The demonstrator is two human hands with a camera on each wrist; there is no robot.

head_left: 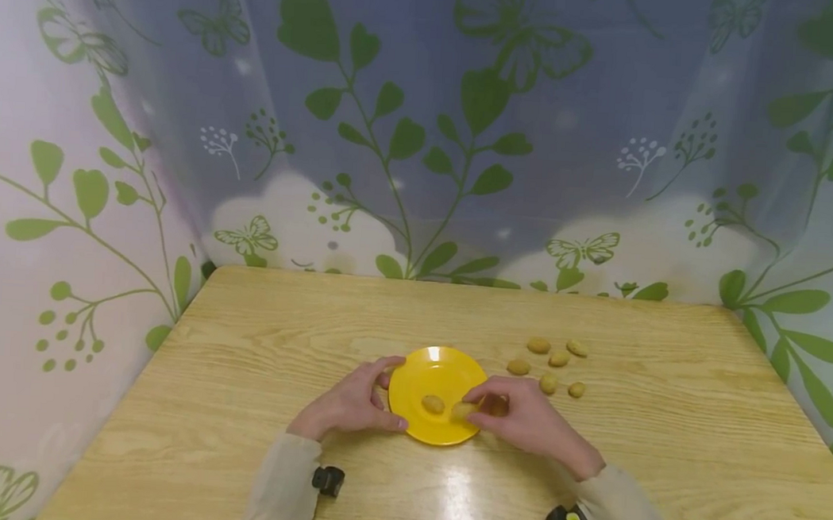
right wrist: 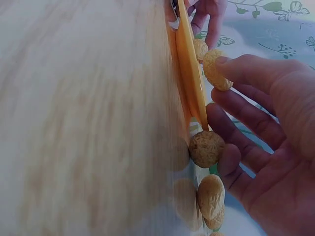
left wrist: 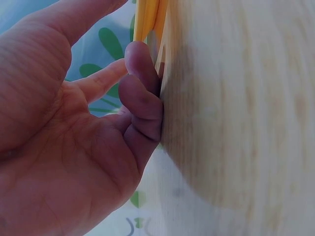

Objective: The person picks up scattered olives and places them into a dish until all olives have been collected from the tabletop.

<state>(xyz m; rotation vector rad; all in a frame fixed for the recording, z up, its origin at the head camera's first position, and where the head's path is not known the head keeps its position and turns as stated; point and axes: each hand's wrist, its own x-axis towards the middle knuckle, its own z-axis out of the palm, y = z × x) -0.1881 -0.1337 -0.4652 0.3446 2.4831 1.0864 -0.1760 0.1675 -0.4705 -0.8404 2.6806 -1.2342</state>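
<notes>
A yellow plate (head_left: 439,366) lies on the table with one small, wrinkled potato (head_left: 433,404) on it. My left hand (head_left: 354,399) rests beside its left side, thumb and forefinger spread along the rim and the other fingers bent near the tabletop. Over the plate's right part, my right hand (head_left: 532,418) pinches another small potato (right wrist: 214,71) between thumb and forefinger. The right hand's lower fingers hang loosely bent; near them a round potato (right wrist: 206,149) sits just outside the rim. In the left wrist view only a sliver of plate (left wrist: 147,19) shows.
Several more small potatoes (head_left: 558,358) lie scattered on the wooden table (head_left: 299,308) to the right of the plate. A leaf-patterned curtain (head_left: 407,172) hangs behind the table's far edge and along both sides.
</notes>
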